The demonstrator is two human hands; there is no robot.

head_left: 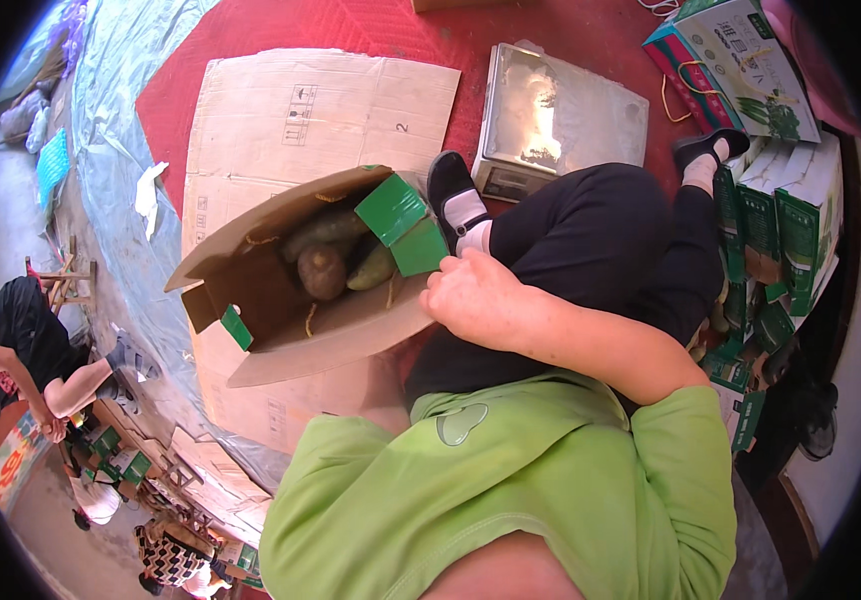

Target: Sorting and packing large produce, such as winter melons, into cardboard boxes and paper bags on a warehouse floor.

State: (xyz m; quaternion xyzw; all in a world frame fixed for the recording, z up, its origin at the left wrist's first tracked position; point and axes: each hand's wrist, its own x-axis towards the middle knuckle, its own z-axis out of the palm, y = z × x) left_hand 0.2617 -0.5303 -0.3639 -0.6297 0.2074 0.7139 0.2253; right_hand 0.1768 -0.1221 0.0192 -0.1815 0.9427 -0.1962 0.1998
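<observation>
An open carton with brown inner walls, green flaps and twisted yellow cord handles lies tilted in front of me. Inside it are a rounded brownish vegetable and pale green ones that look like radishes. My right hand is closed on the carton's near right rim, beside the green flap. The left forearm goes beneath the carton, whose side hides my left hand.
Flattened cardboard lies under the carton on a red mat. A metal-topped scale stands ahead. Printed cartons and stacked green-white boxes are on the right. Another person sits at left beside plastic sheeting.
</observation>
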